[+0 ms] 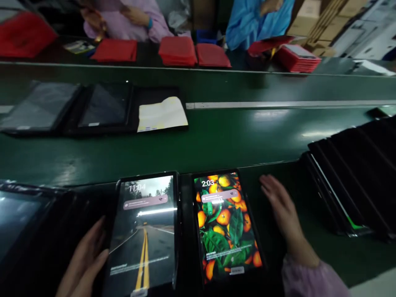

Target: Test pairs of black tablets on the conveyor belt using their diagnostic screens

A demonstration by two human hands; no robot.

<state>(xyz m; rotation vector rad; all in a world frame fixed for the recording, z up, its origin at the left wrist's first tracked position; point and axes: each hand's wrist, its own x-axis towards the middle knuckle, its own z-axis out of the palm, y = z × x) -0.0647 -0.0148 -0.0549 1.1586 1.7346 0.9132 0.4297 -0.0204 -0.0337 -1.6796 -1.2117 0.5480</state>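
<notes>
Two lit tablets lie side by side at the near edge. The left tablet (145, 231) shows a road picture, the right tablet (227, 222) shows oranges and leaves. My left hand (83, 260) rests with fingers stretched along the left edge of the road tablet, touching its case. My right hand (281, 210) hovers flat, fingers apart, just right of the orange tablet, holding nothing. A pink sleeve covers my right wrist.
A green conveyor belt (222, 140) carries open black cases with tablets (105, 107) and a pale sheet (162, 113). A row of black cases (349, 181) stands at the right. Across the belt, two other people sit behind red pouches (177, 51).
</notes>
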